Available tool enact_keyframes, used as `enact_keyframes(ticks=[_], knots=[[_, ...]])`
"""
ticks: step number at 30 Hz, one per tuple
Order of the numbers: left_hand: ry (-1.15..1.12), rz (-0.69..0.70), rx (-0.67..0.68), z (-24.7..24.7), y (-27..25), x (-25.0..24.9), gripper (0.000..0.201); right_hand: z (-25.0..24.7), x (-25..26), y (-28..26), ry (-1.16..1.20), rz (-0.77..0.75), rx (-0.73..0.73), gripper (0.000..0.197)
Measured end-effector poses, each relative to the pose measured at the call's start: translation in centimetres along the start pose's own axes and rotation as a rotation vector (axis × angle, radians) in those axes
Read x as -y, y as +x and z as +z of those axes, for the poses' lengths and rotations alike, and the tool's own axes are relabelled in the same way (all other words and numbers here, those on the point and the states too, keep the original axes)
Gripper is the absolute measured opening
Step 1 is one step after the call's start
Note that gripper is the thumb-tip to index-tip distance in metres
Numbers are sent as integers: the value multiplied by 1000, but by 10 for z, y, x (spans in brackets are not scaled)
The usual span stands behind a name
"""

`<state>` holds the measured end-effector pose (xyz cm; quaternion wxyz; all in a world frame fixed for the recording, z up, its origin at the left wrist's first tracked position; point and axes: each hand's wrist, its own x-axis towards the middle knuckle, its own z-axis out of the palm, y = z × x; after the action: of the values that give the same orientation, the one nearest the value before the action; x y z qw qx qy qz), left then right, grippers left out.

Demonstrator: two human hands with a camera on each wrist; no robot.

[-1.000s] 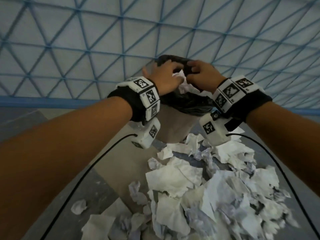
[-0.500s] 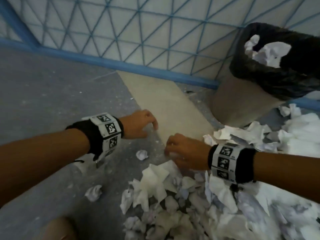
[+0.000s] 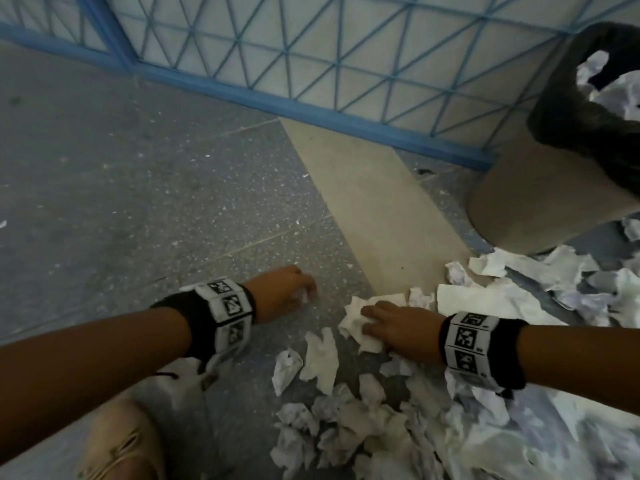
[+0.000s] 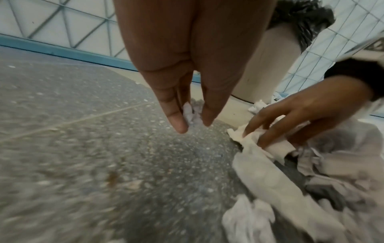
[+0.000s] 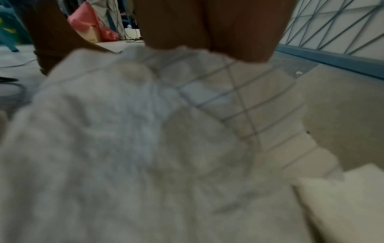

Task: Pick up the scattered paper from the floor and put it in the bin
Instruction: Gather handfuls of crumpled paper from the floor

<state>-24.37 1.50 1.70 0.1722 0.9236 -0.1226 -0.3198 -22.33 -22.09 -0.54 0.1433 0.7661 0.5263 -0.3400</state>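
Note:
My left hand [image 3: 294,292] is down on the grey floor and pinches a small crumpled paper ball [image 4: 192,114] between thumb and fingers. My right hand [image 3: 381,322] lies on a larger crumpled white sheet [image 3: 356,318] at the edge of the paper pile, fingers curled into it; that sheet [image 5: 145,131] fills the right wrist view. The beige bin [image 3: 526,188] with a black liner stands at the upper right, holding crumpled paper [image 3: 620,91]. Several crumpled papers [image 3: 381,427] cover the floor at the lower right.
A blue lattice railing [image 3: 311,64] runs along the back, with a blue base rail. A beige floor strip [image 3: 374,209] crosses between grey speckled tiles. My knee [image 3: 117,445] shows at the bottom left. More paper [image 3: 554,268] lies by the bin's foot.
Both hands have come down from the bin to the floor. The left hand has closed on the small paper ball; the right hand has moved onto a larger sheet.

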Motion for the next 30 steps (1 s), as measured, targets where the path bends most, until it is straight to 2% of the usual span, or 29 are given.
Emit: enact_keyframes(ticks=[2, 5, 7, 8, 10, 13, 16, 18, 19, 21, 25, 27, 30], knots=[[25, 41, -23, -5, -21, 15, 37, 1, -1, -3, 1, 28, -8, 53], [228, 12, 143, 4, -56, 36, 66, 6, 3, -6, 20, 83, 29, 66], [371, -12, 251, 17, -72, 46, 81, 10, 3, -3, 57, 114, 46, 67], [406, -8, 277, 23, -75, 49, 79, 12, 2, -2, 82, 119, 57, 65], [404, 26, 269, 32, -72, 51, 59, 13, -2, -1, 100, 93, 61, 62], [261, 55, 185, 35, -63, 49, 36, 9, -13, -3, 38, 36, 5, 63], [52, 73, 29, 29, -58, 42, 11, 3, -19, -4, 112, 69, -110, 37], [-41, 91, -15, 33, -58, 27, 14, 1, -19, -5, 170, 102, -188, 29], [-53, 101, -20, 38, -57, 18, 23, 0, -18, -5, 183, 116, -197, 30], [19, 118, -56, 51, -55, 2, 39, -1, -14, -6, 186, 113, -206, 32], [187, 142, -46, 80, -59, -6, 45, 2, -2, -6, 106, 64, -143, 38], [269, 156, 33, 86, -62, -4, 54, 7, -1, -8, 79, 66, -150, 39], [407, 188, 49, 96, -54, 2, 59, 14, -1, -11, 86, 93, -143, 52]])
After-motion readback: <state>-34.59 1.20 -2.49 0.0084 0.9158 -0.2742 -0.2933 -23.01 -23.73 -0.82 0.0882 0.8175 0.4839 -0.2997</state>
